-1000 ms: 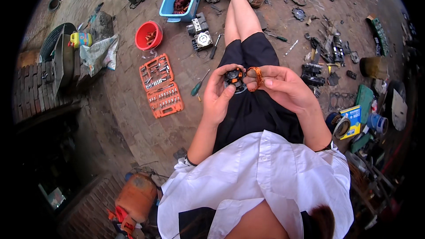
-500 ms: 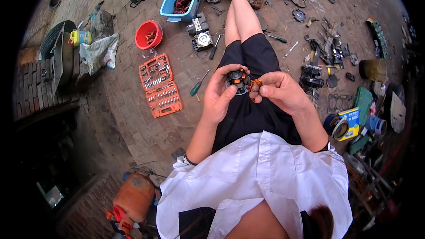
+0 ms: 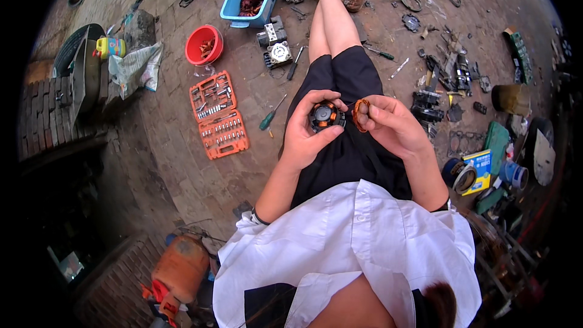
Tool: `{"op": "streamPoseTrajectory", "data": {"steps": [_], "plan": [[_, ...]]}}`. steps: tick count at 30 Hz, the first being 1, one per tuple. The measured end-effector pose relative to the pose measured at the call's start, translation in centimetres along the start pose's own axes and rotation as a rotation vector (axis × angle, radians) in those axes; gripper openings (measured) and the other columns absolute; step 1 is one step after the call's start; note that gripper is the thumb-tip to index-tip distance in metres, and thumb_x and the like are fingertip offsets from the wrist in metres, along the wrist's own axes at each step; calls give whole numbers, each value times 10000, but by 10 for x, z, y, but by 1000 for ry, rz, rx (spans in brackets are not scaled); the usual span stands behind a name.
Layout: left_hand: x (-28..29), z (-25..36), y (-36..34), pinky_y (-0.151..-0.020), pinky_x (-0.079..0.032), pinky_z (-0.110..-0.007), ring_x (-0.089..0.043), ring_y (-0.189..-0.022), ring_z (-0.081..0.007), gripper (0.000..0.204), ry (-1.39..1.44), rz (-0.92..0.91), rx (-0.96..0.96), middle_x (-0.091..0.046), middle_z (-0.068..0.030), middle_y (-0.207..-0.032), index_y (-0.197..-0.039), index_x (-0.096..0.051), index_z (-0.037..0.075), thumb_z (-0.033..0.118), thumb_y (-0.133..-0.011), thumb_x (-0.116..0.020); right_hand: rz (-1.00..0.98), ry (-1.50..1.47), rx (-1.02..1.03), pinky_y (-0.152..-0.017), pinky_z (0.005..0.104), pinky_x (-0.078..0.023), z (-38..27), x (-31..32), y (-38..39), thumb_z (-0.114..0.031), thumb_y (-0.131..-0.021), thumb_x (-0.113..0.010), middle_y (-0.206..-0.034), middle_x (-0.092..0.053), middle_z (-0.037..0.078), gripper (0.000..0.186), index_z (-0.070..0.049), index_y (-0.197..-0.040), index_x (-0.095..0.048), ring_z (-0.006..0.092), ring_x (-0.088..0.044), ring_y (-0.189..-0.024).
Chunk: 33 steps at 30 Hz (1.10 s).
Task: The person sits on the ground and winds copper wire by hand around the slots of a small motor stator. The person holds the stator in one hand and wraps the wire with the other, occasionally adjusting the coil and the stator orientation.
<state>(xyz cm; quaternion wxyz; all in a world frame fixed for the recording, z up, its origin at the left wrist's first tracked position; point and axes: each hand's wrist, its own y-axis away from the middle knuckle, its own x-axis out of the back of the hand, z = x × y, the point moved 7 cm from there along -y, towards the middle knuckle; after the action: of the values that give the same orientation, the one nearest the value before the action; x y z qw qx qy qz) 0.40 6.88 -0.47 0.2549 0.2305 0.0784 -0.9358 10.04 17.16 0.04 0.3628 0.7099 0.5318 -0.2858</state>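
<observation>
Over my lap, my left hand (image 3: 302, 141) is curled round a small round motor stator (image 3: 324, 115), black with orange copper windings showing at its face. The thumb lies along its near edge and the fingers wrap the far side. Just to the right, my right hand (image 3: 398, 126) pinches a loose bundle of copper wire (image 3: 359, 119) between thumb and fingers. The bundle hangs a short gap away from the stator; whether a thin strand still joins them cannot be made out.
Left on the brick floor lie an orange socket set (image 3: 220, 115), a green screwdriver (image 3: 268, 120), a red bucket (image 3: 204, 45) and a blue basin (image 3: 248, 0) holding copper coils. Metal parts (image 3: 427, 106) and a yellow-blue box (image 3: 478, 171) stand right. An orange gas cylinder (image 3: 181, 267) is near left.
My right hand has drawn the copper wire slightly right, widening the gap to the stator. My left hand has turned the stator so its round face points up.
</observation>
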Motion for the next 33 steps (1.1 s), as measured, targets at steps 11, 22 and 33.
{"op": "streamPoseTrajectory", "data": {"steps": [11,22,33], "plan": [[-8,-8,2,-768,-477,-299,-544,-1016,-217,714,452,-118,65,-538,-106,-1064,-1303,-401,-46,390,-821,-698,38,-10,-7,-792,278,-443,5,1,5,-159,-933,-564,-919,-637,50,253,32,-1087,-623,102,-561,-791],[6,-3,-4,-756,-469,-303,-510,-1044,-247,620,509,-11,74,-510,-125,-1094,-1281,-407,-32,376,-873,-634,55,241,-2,-742,263,-484,-12,-6,5,-123,-919,-572,-896,-653,75,219,51,-1034,-636,119,-609,-785],[1,-16,-2,-742,-446,-297,-503,-1049,-252,562,757,-82,194,-523,-142,-1134,-1283,-401,-48,400,-953,-480,-96,546,-104,-670,255,-506,-22,-26,17,-52,-891,-592,-863,-671,99,150,63,-968,-650,136,-627,-723]]}}
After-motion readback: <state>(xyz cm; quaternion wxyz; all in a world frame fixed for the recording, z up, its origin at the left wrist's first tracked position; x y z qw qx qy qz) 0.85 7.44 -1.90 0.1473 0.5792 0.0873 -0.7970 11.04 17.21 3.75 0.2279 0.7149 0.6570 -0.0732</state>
